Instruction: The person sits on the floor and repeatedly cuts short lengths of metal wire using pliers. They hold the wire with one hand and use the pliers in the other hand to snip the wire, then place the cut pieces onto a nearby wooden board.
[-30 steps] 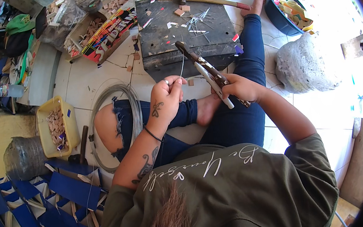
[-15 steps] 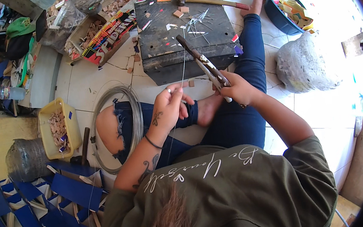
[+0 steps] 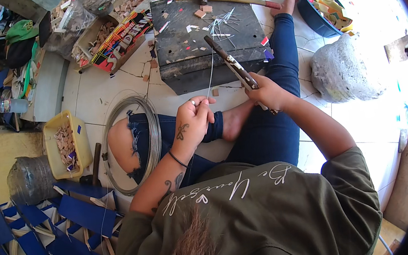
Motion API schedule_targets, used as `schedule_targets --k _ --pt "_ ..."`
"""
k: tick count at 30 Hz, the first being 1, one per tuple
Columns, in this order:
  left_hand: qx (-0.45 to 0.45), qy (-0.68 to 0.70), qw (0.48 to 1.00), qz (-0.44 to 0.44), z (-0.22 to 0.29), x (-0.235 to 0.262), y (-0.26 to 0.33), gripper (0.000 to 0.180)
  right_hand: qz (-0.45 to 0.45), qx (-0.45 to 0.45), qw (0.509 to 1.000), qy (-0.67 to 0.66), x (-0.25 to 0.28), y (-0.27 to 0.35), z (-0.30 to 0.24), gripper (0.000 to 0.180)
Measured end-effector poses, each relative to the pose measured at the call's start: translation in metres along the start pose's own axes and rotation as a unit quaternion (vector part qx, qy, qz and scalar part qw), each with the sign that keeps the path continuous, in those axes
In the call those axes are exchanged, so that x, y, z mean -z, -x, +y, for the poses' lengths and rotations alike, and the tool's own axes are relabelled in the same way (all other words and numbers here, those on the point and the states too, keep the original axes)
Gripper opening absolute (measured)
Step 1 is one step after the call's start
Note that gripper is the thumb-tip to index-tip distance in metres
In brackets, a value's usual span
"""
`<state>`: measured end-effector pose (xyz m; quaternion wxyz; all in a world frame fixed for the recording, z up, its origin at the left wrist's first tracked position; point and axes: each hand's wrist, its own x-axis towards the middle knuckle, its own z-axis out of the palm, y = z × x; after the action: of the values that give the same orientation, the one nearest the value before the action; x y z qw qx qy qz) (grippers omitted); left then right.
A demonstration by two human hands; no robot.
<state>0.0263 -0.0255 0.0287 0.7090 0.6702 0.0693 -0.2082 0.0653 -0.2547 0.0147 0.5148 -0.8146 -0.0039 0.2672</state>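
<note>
My left hand pinches a thin metal wire, which runs up to the dark jaws of a pair of long-handled pliers. My right hand is wrapped round the pliers' worn, white-flecked handles. The jaws hang just over the near edge of a black block. On top of this block lie short cut wires in a loose heap. A coil of wire rests upright against my bent left leg.
A hammer and wood chips lie on the block. Left are an open box of wood pieces, a yellow tub and blue slatted pieces. Right are a blue basin and a plastic-wrapped bundle.
The pliers' handles, spread apart before, are now squeezed together in my right hand. The jaws have shifted slightly right, and the fingers of my left hand have curled in more.
</note>
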Motion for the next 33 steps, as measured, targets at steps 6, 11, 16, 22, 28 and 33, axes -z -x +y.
schedule_targets --k 6,11,16,22,28,33 --pt "0.006 0.02 1.0 -0.002 0.002 0.002 -0.004 0.021 0.035 0.018 0.991 0.128 0.004 0.0 -0.012 0.03" --pt "-0.01 0.035 0.999 -0.002 0.007 0.008 -0.004 0.021 0.082 0.025 0.97 0.227 0.01 0.002 -0.024 0.043" --pt "-0.027 0.04 0.999 0.002 0.015 0.011 -0.01 0.023 -0.114 0.01 0.981 -0.156 0.02 0.019 -0.028 0.069" --pt "-0.024 0.039 0.999 -0.01 0.022 0.008 -0.015 0.021 -0.159 0.016 0.977 -0.144 0.017 0.024 -0.025 0.084" --pt "-0.013 -0.014 1.0 -0.002 0.023 0.005 -0.015 0.02 -0.159 0.032 0.982 -0.094 0.015 0.024 -0.03 0.069" --pt "-0.037 -0.061 0.997 0.018 0.025 0.004 -0.014 0.02 -0.159 0.049 0.981 -0.102 0.009 0.02 -0.033 0.063"
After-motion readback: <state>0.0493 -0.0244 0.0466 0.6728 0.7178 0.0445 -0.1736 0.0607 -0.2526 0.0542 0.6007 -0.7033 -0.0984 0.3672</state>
